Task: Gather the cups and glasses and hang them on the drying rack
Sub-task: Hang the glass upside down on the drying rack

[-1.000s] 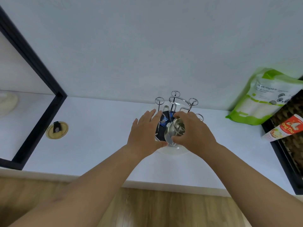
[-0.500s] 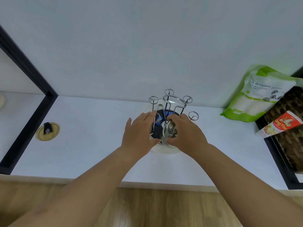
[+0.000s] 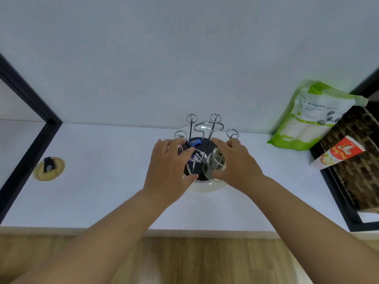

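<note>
Nearest the camera, two bare forearms reach forward over the wood floor and across the white counter [image 3: 102, 197] edge. The left hand [image 3: 167, 169] rests spread against the left side of the rack [image 3: 207, 130], fingers loosely curved around its near side; whether it grips a wire or only steadies the rack cannot be told. The right hand [image 3: 235, 167] is closed around a clear glass [image 3: 214, 166], thumb below and fingers over the top, holding it tilted just to the right of the rack's centre, over the round white base [image 3: 207, 186].

The glass appears to be going onto a peg, or just seated on one; the hand hides the contact, so it is not clear which. No other cup or glass shows on the rack: four ring-topped pegs stand bare behind the hands, along with the larger looped handle. Some dark and blue items sit in the middle of the rack, too blurred to name.

Judging from this, the task is early: at most one glass is being hung, and no further cups or glasses lie anywhere on the visible counter, so the rest would have to be fetched from out of view.

Farther off, a round yellow lid [image 3: 49, 169] lies to the left, and a green pouch [image 3: 313, 117] leans on the wall at the right beside a red-and-white pack [image 3: 338, 154] and a woven basket [image 3: 361, 181].
</note>
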`<state>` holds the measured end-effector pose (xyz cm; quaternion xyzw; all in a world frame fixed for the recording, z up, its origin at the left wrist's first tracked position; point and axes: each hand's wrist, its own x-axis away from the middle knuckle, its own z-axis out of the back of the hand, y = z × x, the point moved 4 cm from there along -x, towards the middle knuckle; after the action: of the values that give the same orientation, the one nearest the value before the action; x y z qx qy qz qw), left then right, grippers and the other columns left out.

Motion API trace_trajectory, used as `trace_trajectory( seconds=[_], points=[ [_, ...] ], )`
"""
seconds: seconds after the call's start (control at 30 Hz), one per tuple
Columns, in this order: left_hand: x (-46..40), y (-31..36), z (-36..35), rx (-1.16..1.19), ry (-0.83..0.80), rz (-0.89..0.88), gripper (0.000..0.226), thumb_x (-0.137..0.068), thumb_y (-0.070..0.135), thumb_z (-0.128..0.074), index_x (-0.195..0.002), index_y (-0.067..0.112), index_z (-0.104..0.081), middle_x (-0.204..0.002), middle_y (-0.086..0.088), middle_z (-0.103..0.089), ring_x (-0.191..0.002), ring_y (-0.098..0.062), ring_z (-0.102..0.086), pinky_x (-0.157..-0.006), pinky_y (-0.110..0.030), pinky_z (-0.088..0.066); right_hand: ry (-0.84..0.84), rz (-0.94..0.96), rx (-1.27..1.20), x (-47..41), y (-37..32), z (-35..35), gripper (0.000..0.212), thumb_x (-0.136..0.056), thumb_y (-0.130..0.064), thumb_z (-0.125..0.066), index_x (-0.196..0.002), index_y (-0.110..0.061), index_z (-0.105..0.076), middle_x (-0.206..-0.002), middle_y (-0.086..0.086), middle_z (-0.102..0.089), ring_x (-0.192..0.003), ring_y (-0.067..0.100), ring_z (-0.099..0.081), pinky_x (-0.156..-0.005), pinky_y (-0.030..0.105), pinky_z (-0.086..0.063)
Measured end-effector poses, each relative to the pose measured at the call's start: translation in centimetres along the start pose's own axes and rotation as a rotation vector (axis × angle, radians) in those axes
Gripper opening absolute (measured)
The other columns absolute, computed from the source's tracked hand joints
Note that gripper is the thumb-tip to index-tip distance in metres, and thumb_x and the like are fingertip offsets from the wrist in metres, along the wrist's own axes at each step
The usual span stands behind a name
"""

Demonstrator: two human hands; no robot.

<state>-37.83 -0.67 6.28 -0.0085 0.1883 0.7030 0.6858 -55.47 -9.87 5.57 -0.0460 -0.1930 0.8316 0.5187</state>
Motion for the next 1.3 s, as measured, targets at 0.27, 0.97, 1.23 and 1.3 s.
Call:
trace_trajectory(
  seconds=[0.27, 0.97, 1.23, 1.3],
  points=[
    [-1.1, -2.4, -0.4, 0.156, -0.139, 0.019, 0.098, -0.077, 0.056, -0.083, -0.159, 0.029, -0.036, -0.169, -0.005, -0.027, -0.156, -0.030, -0.018, -0.126, -0.051, -0.016, 0.039, -0.008, 0.000, 0.3, 1.7, 1.1, 0.091, -0.080, -0.041, -0.081, -0.159, -0.037, -0.036, -0.149, 0.003, -0.041, -0.132, 0.031, -0.043, -0.093, 0.041, -0.047],
    [-1.3, -2.2, -0.7, 0.100, -0.210, 0.042, 0.089, -0.095, 0.060, -0.060, -0.166, 0.025, -0.017, -0.173, 0.001, -0.015, -0.160, -0.022, -0.005, -0.128, -0.049, -0.005, 0.086, -0.029, -0.061, 0.5, 0.9, 2.1, 0.091, -0.082, -0.033, -0.081, -0.160, -0.038, -0.035, -0.167, 0.005, -0.029, -0.153, 0.027, -0.024, -0.108, 0.045, -0.042],
    [-4.2, 2.3, 9.3, 0.261, -0.073, -0.094, 0.065, -0.097, 0.037, -0.069, -0.156, 0.026, -0.044, -0.165, 0.006, -0.036, -0.154, -0.017, -0.025, -0.124, -0.048, -0.025, 0.180, 0.048, -0.087, 3.3, -1.9, 10.6, 0.088, -0.089, -0.039, -0.073, -0.164, -0.037, -0.027, -0.165, 0.005, -0.035, -0.154, 0.024, -0.024, -0.115, 0.041, -0.036],
    [-5.5, 4.3, 13.3, 0.264, -0.037, -0.148, 0.062, -0.098, 0.037, -0.069, -0.155, 0.027, -0.046, -0.164, 0.007, -0.037, -0.153, -0.015, -0.027, -0.123, -0.047, -0.027, 0.238, 0.080, -0.101, 4.6, -3.1, 14.8, 0.091, -0.092, -0.045, -0.071, -0.166, -0.035, -0.020, -0.162, 0.004, -0.039, -0.153, 0.024, -0.025, -0.118, 0.039, -0.032]
  ],
)
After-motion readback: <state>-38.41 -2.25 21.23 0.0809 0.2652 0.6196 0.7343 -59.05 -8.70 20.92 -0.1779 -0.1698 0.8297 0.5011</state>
